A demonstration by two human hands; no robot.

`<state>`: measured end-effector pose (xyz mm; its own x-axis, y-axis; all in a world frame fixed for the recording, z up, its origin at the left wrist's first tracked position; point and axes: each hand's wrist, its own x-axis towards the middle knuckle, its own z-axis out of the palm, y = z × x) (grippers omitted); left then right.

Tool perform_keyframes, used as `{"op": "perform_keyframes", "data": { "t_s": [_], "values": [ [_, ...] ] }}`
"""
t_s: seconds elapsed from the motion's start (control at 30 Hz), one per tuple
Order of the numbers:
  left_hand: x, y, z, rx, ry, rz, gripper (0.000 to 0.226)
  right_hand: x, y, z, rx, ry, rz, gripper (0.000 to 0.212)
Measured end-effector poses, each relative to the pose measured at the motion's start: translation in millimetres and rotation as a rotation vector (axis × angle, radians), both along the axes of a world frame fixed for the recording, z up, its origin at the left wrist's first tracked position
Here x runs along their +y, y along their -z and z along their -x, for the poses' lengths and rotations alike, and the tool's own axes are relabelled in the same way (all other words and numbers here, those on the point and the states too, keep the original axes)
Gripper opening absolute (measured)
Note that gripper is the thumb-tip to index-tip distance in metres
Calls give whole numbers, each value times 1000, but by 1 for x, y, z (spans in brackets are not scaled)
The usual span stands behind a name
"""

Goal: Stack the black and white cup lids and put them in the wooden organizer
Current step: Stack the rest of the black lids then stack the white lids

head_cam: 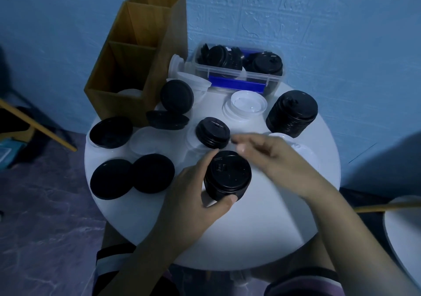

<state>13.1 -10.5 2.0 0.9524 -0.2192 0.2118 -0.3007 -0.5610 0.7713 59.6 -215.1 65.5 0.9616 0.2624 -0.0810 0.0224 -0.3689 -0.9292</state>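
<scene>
Blue textured wall (319,22), purple marbled floor (45,204), rd wht table (262,227), dim light

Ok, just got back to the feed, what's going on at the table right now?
A person is stacking lids. The left hand grips a stack of black lids at the white table. The right hand hovers just beyond it, blurred, apparently empty. Loose black lids lie around, and the wooden organizer holds some white lids.

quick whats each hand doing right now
Left hand: grips the stack of black lids.
Right hand: open, fingers loosely curled and blurred, holding nothing.
</scene>
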Motion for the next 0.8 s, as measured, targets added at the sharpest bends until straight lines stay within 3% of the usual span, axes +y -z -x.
{"op": "perform_keyframes", "data": {
  "t_s": [0.07,0.1,0.27,0.33,0.53,0.8],
  "values": [
    [1,0,1,11,4,18,83,5,7,-25,-74,136,101,11],
    [1,0,1,15,4,23,82,10,10,-36,-94,161,166,14],
    [1,-2,0,15,8,33,80,38,3,-64,-22,101,491,69],
    [2,-1,-1,10,8,40,80,45,3,-68,-40,98,526,72],
    [3,1,0,18,11,27,80,30,4,-66,-37,105,259,57],
    [1,-2,1,11,25,27,81,-8,-29,-1,-43,-91,88,65]
  ]
}}
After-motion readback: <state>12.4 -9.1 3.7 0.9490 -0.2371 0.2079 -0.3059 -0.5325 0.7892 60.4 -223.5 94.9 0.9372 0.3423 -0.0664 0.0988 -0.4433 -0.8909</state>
